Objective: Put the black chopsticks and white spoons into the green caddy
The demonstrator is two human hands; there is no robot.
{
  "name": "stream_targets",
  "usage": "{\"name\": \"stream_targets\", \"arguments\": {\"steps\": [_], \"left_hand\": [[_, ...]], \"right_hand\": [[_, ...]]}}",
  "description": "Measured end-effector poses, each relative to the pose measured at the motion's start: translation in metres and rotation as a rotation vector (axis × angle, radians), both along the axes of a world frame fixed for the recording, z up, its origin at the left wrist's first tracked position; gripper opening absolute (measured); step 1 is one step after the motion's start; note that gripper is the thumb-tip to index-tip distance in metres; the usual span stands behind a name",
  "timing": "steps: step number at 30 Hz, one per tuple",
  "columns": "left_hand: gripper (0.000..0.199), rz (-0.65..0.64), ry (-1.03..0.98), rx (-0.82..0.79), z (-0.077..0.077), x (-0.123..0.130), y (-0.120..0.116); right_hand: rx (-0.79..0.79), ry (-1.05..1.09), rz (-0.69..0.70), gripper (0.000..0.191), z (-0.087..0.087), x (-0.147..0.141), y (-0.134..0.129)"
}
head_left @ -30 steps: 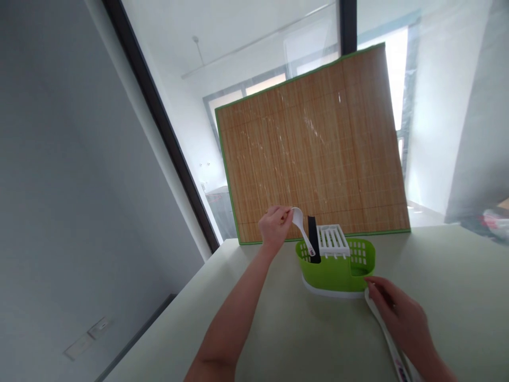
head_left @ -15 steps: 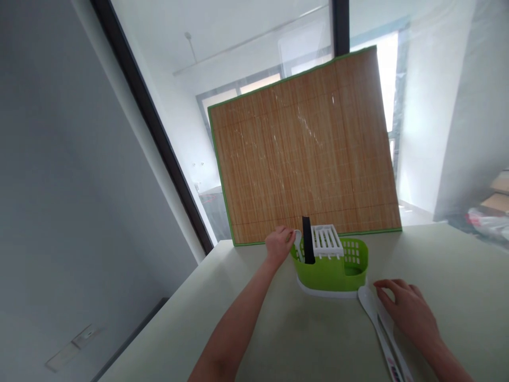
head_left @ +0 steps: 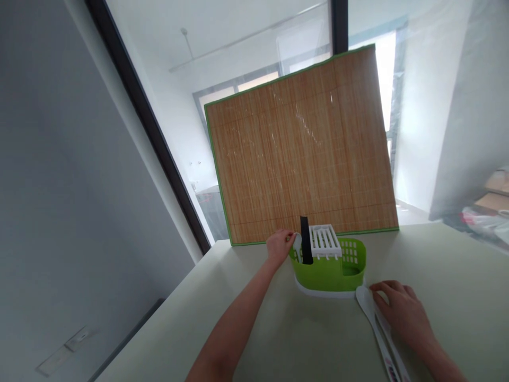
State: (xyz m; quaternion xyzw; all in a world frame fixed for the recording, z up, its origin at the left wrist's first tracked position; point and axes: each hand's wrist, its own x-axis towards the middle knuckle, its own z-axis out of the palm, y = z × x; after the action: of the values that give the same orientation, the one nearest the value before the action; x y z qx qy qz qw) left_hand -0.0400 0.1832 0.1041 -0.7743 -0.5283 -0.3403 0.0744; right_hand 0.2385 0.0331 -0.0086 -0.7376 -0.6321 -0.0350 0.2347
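My left hand (head_left: pixel 279 247) pinches the top of a small white spoon (head_left: pixel 297 242), which stands bowl up inside the left end of a green basket (head_left: pixel 320 277). The basket has a white base, a white slatted rack (head_left: pixel 325 240) across its top and a black upright strip (head_left: pixel 306 240) in front. To the right, my right hand (head_left: pixel 402 310) has its thumb and index finger closed at the bowl of a long white spoon (head_left: pixel 392 342), partly hidden by the hand. Beside it on the table lies another long white spoon (head_left: pixel 374 323), its bowl by the basket's base.
The pale table (head_left: pixel 318 345) carries the basket and spoons. Behind the basket a bamboo mat (head_left: pixel 302 148) with green edging leans against a glass pane with dark frames (head_left: pixel 340 26). A grey wall (head_left: pixel 59 185) rises on the left.
My right hand has shifted slightly left, its thumb and index finger drawing closer to the spoon's bowl. My left hand stays at the small spoon. The view has shifted a little.
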Motion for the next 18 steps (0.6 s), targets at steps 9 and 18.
{"name": "stream_targets", "arguments": {"steps": [9,18], "left_hand": [[0.030,-0.044,-0.148,0.121,0.004,-0.007,-0.009],[0.022,-0.157,-0.551,0.249,-0.030,-0.006,-0.074]], "right_hand": [[0.039,-0.163,-0.073,0.030,0.001,-0.012,-0.004],[0.090,-0.139,-0.056,0.026,-0.003,-0.018,0.001]]}}
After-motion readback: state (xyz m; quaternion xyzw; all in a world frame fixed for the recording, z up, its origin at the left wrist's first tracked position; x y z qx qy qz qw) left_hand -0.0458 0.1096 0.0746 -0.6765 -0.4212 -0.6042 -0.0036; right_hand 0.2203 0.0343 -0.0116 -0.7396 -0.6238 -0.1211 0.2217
